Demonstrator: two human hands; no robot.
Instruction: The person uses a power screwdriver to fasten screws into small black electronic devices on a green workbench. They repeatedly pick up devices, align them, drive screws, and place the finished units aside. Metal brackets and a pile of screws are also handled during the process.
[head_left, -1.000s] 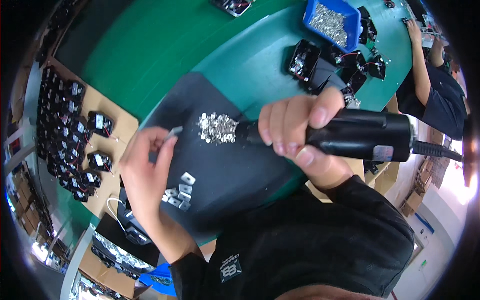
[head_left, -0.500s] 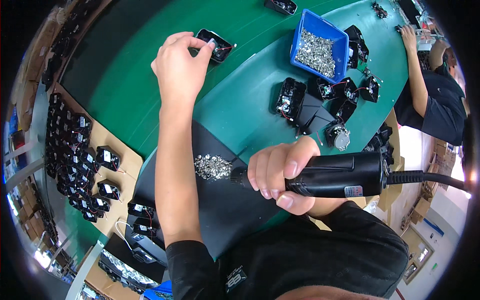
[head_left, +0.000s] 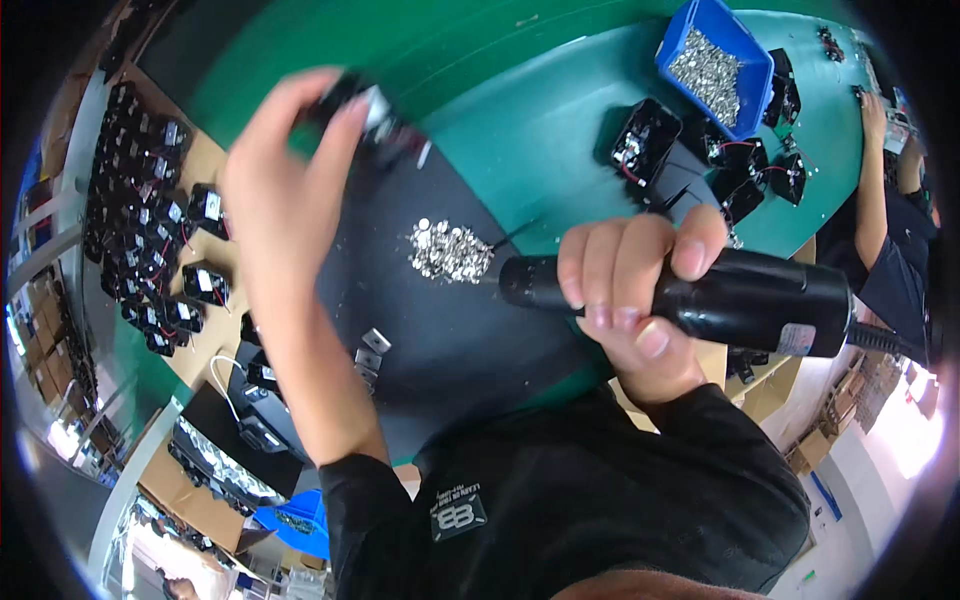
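My left hand [head_left: 285, 160], smeared by motion, grips a small black plastic housing [head_left: 385, 135] with a short wire and pale plug hanging off it. It is raised over the far left edge of the black mat [head_left: 450, 345]. Wrapped in my right hand [head_left: 640, 275] is a black corded electric screwdriver [head_left: 765, 300], lying nearly level. Its bit points left, toward a heap of small silver screws [head_left: 448, 250] on the mat; whether the tip touches a screw, I cannot tell. Several little metal plates [head_left: 373, 343] lie beside my left forearm.
A blue bin [head_left: 757, 85] of small metal parts stands at the far right. Black housings with red wires [head_left: 645, 145] lie near it. Many more housings [head_left: 150, 215] cover a board at left. Another person's hand [head_left: 872, 120] rests on the table at the far right.
My left hand has lifted the housing off the green surface and brought it nearer, over the mat. The head view has shifted. My right hand still holds the screwdriver, its bit now beside the screws.
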